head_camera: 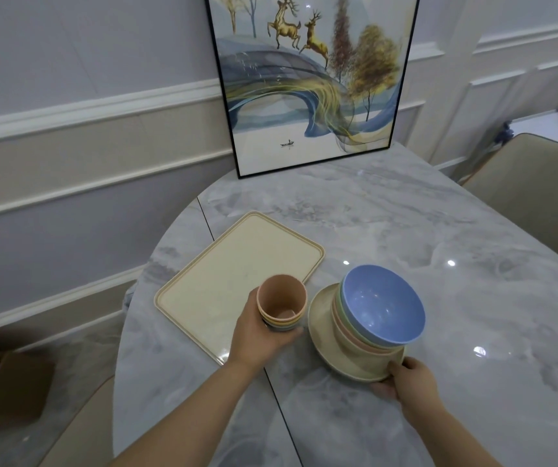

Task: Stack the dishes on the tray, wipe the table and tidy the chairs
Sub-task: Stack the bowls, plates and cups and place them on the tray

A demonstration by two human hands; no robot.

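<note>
Head view: grey marble-pattern table (405, 230), glossy, rounded left edge. Beige tray (223, 274) lies near that edge. Left hand (257, 335) grips a stack of cups (281, 306) over the tray's near right corner. Right hand (405, 382) pinches a cream plate (324, 335) bearing tilted nested bowls (383, 305). Framed deer picture (311, 79) leans on the panelled wall (85, 129). Beige chair (540, 190) at the right edge.
</note>
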